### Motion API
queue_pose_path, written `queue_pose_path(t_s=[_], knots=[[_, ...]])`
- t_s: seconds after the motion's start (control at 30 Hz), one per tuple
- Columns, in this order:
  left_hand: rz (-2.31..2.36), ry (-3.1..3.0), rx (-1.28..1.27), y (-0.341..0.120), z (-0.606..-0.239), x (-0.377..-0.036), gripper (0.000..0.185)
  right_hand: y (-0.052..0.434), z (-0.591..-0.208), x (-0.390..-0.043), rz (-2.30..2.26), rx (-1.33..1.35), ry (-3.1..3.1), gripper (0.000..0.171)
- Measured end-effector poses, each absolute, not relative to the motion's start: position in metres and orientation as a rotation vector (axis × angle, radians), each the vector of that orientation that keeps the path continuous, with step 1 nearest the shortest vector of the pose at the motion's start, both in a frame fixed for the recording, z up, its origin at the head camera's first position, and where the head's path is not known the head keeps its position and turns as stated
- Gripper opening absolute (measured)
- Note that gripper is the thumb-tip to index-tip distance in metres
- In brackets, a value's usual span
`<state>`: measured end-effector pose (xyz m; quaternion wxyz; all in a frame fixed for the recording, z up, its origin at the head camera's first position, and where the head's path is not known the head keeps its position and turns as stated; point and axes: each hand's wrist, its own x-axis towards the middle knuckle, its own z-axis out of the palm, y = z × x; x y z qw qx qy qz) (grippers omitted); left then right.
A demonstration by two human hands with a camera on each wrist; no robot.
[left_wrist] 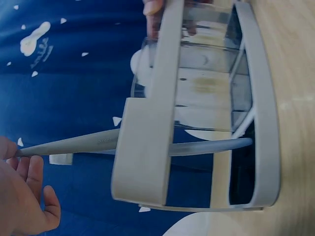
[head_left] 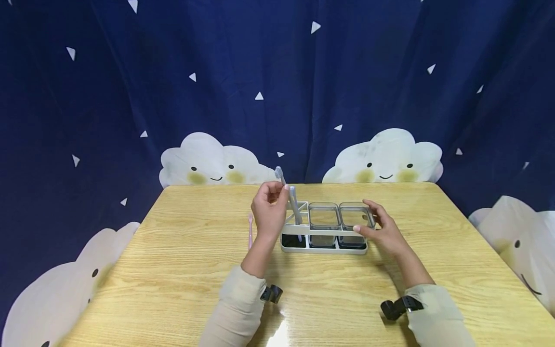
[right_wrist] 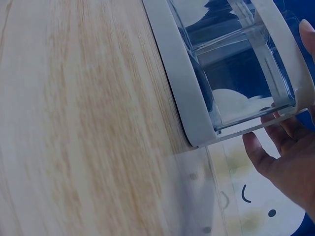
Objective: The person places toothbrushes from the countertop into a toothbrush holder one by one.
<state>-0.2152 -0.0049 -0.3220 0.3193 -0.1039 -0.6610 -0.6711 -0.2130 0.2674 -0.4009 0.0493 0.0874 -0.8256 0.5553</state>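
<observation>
A white toothbrush holder (head_left: 318, 231) stands on the table with two clear cups (head_left: 324, 215) in its middle and right slots. My left hand (head_left: 270, 208), above the holder's left end, pinches a grey toothbrush (head_left: 279, 172) near its head. A second grey toothbrush (head_left: 295, 205) slants down into the left slot. In the left wrist view, a grey handle (left_wrist: 93, 141) runs from my fingertips into the holder. At the opposite end, my right hand (head_left: 382, 232) grips the holder, thumb at the front rail and fingers at the back. The right wrist view shows fingers (right_wrist: 280, 140) along the holder's end.
A pink toothbrush (head_left: 250, 231) lies on the wooden table (head_left: 173, 270), left of the holder. Behind the table hangs a dark blue curtain (head_left: 225, 58) with white triangles and smiling clouds.
</observation>
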Motion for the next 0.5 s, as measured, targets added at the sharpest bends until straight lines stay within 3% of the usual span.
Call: queue_pose_path(t_s=[0.3, 0.5], knots=[[-1.696, -1.792, -0.282, -0.002, -0.365, -0.245, 0.010, 0.282, -0.426, -0.232, 1.642, 0.255, -2.538, 0.080], [-1.700, -1.796, -0.283, 0.000, -0.370, -0.241, 0.009, 0.280, -0.426, -0.231, 1.641, 0.238, -2.550, 0.082]])
